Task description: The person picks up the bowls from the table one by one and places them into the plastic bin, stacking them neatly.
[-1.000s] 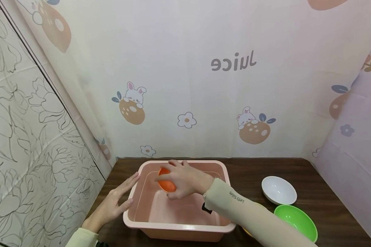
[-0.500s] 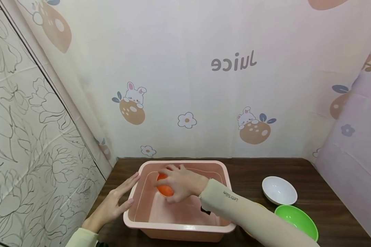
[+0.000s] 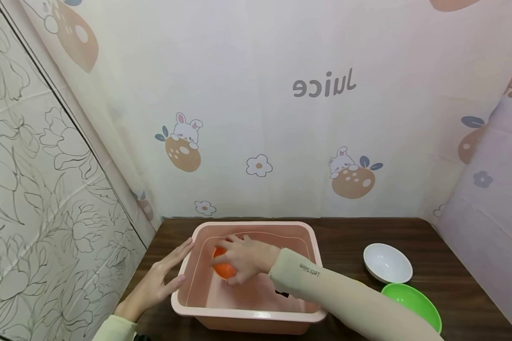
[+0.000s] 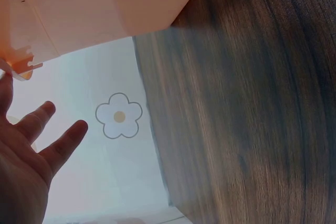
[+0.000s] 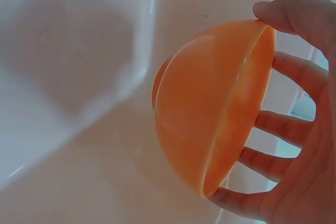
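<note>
In the head view, my right hand point(image 3: 251, 259) is inside a pink plastic basin point(image 3: 260, 314), toward its left side. It holds an orange bowl point(image 5: 199, 108) by the rim, thumb at one edge and fingers spread across the mouth to the opposite edge. The bowl is tilted, with its foot toward the basin's inner side in the right wrist view. On the basin's left rim rest the straight, spread fingers of my left hand point(image 3: 153, 286). From the left wrist, the basin's outer wall point(image 4: 105, 3) appears above those fingers.
The basin stands on a dark wood-grain table point(image 3: 339, 237). To its right are a white bowl point(image 3: 386, 263) and a green bowl point(image 3: 414, 303). A yellow rim point(image 3: 358, 282) shows behind my right sleeve. A patterned curtain point(image 3: 281, 123) hangs behind the table.
My right hand has shifted left and slightly toward the near side in the basin, carrying the orange bowl with it. The left hand stays at the rim.
</note>
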A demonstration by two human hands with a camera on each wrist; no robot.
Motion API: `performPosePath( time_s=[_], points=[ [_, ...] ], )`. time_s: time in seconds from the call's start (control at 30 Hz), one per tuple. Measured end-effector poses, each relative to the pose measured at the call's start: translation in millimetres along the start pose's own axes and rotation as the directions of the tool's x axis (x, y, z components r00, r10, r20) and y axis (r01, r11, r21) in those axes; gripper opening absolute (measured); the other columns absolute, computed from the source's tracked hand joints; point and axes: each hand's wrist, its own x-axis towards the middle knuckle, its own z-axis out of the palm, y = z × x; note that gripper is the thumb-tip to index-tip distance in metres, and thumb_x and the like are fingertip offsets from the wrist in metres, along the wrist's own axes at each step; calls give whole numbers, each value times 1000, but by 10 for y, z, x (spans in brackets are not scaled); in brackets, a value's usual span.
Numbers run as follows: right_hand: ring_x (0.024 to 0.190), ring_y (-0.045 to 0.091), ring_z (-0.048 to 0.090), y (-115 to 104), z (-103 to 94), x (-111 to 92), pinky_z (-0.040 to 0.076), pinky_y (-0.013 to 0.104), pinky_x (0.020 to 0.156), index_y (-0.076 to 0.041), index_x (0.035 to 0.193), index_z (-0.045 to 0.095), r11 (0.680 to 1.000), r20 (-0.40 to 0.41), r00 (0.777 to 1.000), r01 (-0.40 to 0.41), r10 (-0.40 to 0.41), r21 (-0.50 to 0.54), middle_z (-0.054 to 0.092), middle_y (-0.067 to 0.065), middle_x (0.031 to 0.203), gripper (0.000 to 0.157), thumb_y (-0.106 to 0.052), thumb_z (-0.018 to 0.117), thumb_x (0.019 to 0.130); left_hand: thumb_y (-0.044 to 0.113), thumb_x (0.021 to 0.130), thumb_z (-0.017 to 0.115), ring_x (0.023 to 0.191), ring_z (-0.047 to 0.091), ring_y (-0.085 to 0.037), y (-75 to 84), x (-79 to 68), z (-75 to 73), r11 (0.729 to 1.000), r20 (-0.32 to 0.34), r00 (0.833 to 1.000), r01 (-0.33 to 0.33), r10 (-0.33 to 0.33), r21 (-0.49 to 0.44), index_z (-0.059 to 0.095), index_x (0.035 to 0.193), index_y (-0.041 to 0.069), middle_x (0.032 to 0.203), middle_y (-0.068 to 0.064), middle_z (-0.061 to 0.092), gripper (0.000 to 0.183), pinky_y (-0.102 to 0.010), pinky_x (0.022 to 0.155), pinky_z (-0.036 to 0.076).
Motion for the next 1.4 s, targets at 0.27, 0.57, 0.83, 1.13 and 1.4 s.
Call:
performPosePath(
  time_s=[0.27,0.57,0.83,1.13,1.4],
  points=[
    [137,28,45,-21,75,85,57,58,93,-45,145,56,998,34,999,8,-6,-57,45,1,155,56,-58,65,91,14,92,67,152,38,-22,-18,2,8,1000,-13,1000,-10,10,5,41,158,9,164,-12,40,71,-13,118,24],
    [134,26,47,-36,149,157,58,55,91,-47,148,52,998,71,997,9,-5,-62,45,1,154,56,-59,62,94,14,92,67,152,39,-23,-20,1,7,1000,-10,1000,-5,5,0,41,158,10,165,-11,39,71,-14,117,26],
    [128,23,50,-74,188,218,60,46,86,-46,146,54,996,81,997,15,-7,-89,49,1,150,55,-56,65,93,14,92,68,151,41,-25,-19,10,-3,1000,-9,1000,-1,2,15,42,158,10,164,-11,40,71,-16,117,26],
    [129,24,50,-91,259,248,60,47,88,-46,146,54,996,119,993,12,-1,-92,49,0,151,55,-54,66,93,14,91,68,151,40,-24,-18,-3,18,1000,-13,1000,-1,1,6,42,158,10,164,-11,40,71,-15,117,25],
    [127,23,50,-48,329,254,60,47,88,-46,146,54,998,113,993,-5,13,-69,51,-1,148,55,-53,66,93,13,92,67,151,40,-25,-8,0,4,1000,-3,1000,9,-9,8,41,159,10,165,-11,39,71,-16,118,26]
  ],
)
